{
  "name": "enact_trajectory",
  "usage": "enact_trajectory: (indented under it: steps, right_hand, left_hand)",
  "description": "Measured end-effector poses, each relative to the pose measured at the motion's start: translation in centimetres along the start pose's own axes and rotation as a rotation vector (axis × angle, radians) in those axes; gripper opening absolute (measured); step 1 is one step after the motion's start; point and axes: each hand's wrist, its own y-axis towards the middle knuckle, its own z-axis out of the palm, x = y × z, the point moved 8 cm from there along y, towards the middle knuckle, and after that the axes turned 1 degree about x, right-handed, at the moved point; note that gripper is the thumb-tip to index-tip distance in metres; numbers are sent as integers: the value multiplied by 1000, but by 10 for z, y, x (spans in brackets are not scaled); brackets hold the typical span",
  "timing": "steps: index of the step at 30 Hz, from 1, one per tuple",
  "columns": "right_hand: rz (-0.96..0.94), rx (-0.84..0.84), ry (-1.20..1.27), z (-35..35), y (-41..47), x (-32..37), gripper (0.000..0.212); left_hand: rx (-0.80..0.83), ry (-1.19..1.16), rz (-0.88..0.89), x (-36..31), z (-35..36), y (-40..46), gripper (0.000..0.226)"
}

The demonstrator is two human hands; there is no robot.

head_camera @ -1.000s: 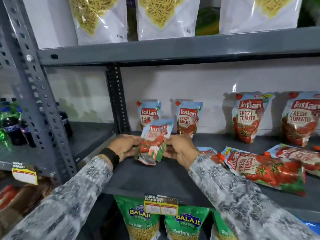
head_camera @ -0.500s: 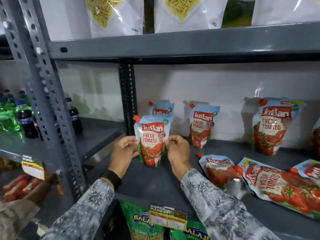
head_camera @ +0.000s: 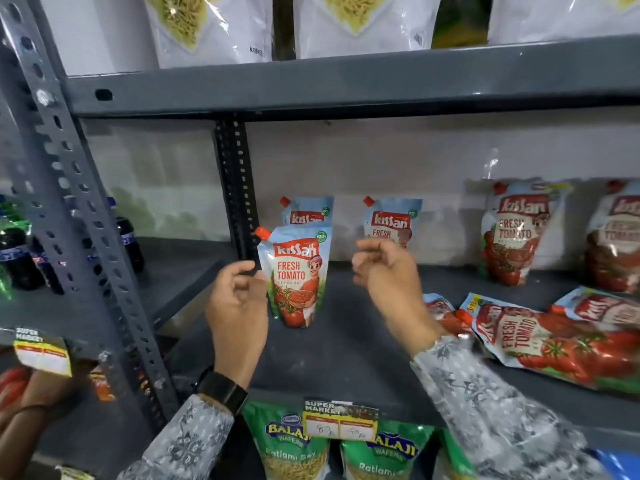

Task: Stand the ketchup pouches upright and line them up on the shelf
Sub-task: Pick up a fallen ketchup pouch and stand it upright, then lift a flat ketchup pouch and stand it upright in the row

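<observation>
A small ketchup pouch [head_camera: 298, 276] stands upright on the grey shelf [head_camera: 346, 355], in front of another small pouch [head_camera: 308, 211] at the back. My left hand [head_camera: 239, 299] is just left of it, fingers apart, fingertips close to its edge. My right hand [head_camera: 388, 275] hovers to its right, open and holding nothing, partly covering a third small upright pouch [head_camera: 393, 218]. Two large pouches [head_camera: 516, 233] [head_camera: 614, 237] stand at the back right. A small pouch [head_camera: 441, 311] and large pouches [head_camera: 547, 341] [head_camera: 602, 311] lie flat on the right.
A perforated grey upright [head_camera: 86, 244] and a dark rear post [head_camera: 237, 188] flank the left side. Dark soda bottles [head_camera: 20, 254] stand on the neighbouring shelf. White snack bags [head_camera: 211, 26] fill the shelf above; green wafer bags [head_camera: 294, 445] hang below a price tag [head_camera: 339, 422].
The small pouch went from tilted in both hands to standing upright on the shelf. Both hands have let go of it and drawn apart, the right one moving further right.
</observation>
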Motion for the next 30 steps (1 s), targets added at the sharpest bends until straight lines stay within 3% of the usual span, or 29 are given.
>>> enact_trajectory:
  steps: [2, 5, 8, 10, 13, 18, 25, 30]
  right_hand:
    - [-75, -25, -148, -33, -1, 21, 26]
    - [-127, -74, -645, -87, 4, 37, 26]
    - [100, -67, -972, -135, 9, 16, 29]
    - [277, -6, -1027, -152, 0, -4, 30]
    - [358, 39, -925, -158, -10, -19, 23]
    - [368, -6, -908, -164, -15, -15, 22]
    - [453, -43, -765, -184, -29, -35, 15]
    - [361, -61, -688, -173, -28, -34, 17]
  left_hand:
    - [118, 46, 30, -14, 21, -15, 11]
    - [469, 157, -77, -16, 82, -38, 21]
    - [764, 202, -362, -1, 142, -63, 33]
    - [860, 234, -547, 9, 167, -76, 34]
    - [996, 335, -691, 22, 187, -93, 36]
    - [1010, 161, -817, 24, 201, -111, 62]
    - [936, 45, -849, 24, 203, -115, 49]
    - [876, 129, -794, 39, 174, -87, 83]
